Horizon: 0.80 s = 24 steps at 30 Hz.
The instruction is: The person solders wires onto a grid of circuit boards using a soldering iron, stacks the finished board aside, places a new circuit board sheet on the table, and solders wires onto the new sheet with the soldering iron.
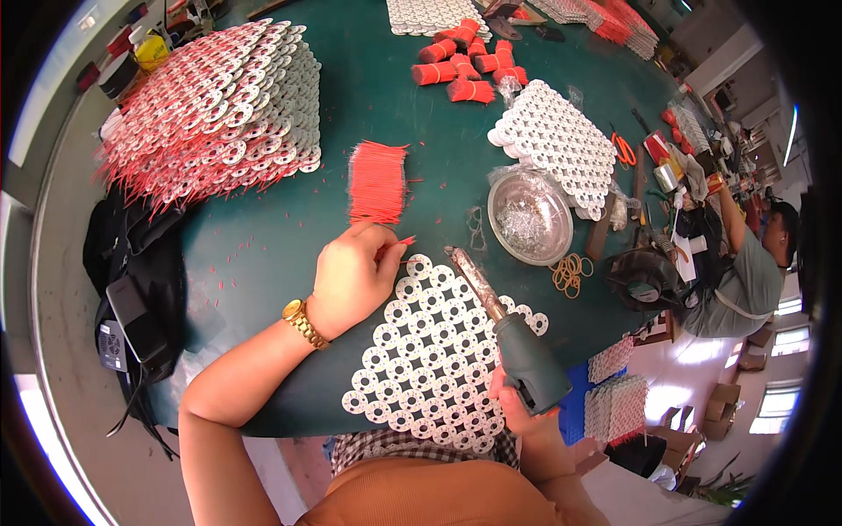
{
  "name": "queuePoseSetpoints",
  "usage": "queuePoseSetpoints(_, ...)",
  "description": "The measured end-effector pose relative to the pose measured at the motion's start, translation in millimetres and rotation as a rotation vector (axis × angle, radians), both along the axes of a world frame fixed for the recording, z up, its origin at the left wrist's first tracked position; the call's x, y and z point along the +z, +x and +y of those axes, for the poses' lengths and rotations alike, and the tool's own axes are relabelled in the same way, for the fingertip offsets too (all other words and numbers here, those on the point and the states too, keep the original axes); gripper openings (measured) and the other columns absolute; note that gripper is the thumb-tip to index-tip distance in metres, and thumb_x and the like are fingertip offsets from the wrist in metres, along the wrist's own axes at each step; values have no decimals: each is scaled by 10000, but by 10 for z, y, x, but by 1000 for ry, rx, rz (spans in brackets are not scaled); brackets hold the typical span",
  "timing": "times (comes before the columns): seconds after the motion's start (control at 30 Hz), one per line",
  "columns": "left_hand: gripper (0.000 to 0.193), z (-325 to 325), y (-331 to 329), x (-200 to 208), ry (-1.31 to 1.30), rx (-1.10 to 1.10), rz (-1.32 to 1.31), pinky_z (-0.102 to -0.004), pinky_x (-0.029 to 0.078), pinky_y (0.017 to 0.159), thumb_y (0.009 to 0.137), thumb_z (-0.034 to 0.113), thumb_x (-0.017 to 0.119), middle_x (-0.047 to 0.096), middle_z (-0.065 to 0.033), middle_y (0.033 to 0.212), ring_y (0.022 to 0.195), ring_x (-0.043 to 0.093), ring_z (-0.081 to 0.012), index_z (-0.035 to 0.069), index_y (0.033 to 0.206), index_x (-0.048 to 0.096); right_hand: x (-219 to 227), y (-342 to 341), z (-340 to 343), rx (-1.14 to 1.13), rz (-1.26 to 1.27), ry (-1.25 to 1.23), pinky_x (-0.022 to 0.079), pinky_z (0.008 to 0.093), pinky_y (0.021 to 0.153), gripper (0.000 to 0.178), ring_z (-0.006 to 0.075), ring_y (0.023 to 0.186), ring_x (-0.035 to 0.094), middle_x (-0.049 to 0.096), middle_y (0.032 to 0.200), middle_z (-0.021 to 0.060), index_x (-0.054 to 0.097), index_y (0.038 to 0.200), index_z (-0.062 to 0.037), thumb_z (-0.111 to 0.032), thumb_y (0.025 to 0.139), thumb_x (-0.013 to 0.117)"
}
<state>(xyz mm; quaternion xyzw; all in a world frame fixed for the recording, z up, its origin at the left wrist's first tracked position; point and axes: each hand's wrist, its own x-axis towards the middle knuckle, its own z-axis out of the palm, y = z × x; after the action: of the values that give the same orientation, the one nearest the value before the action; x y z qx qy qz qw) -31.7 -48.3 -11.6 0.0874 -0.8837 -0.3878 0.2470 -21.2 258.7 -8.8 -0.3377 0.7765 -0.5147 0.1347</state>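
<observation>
My left hand is closed in a pinch on a short red wire, just above the far corner of a panel of round white circuit boards. A gold watch circles that wrist. In my right hand is a soldering iron with a dark grey-green handle. Its metal barrel points away from me over the panel's right side, the tip close to the far corner. Right beyond my left hand lies a flat row of red wires on the green table.
A tall stack of wired panels stands at the far left. Red wire bundles, bare white panels, a clear bowl of small metal bits and rubber bands lie farther right. Another person works at the right.
</observation>
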Motion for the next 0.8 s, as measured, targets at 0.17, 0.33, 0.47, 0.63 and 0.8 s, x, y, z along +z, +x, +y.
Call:
queuePoseSetpoints(0.17,71,-41,67,128,35,-27,45,-289,483,560,844,40,739,634,-87,735,588,601,-163,-8,849,687,38,55,27,-26,-98,30,451,285,604,424,140,675,552,594,778,64,506,1268,4,-204,917,621)
queuePoseSetpoints(0.33,126,23,104,84,194,-109,-142,-289,497,580,843,107,771,656,-85,753,614,617,-144,2,843,702,-30,85,33,23,-60,55,475,290,623,423,131,687,559,593,774,49,513,1266,9,-165,900,636)
queuePoseSetpoints(0.47,132,53,81,88,30,-84,-173,-305,500,587,843,129,764,652,-101,757,612,628,-182,12,836,703,25,86,-29,14,-76,12,483,289,626,341,121,676,560,592,762,39,547,1185,4,-144,892,641)
queuePoseSetpoints(0.63,132,111,84,60,13,-41,-171,-323,499,584,831,154,767,646,-95,751,610,631,-204,36,829,710,66,102,-27,-123,-212,15,530,272,620,205,168,696,679,695,834,71,672,912,-36,-19,737,776)
queuePoseSetpoints(0.8,123,142,91,-3,2,-17,-130,-334,490,569,827,160,767,642,-84,731,600,628,-207,50,811,715,68,85,-56,-93,-165,-9,541,263,645,203,165,707,686,697,840,79,669,912,-25,-5,738,772)
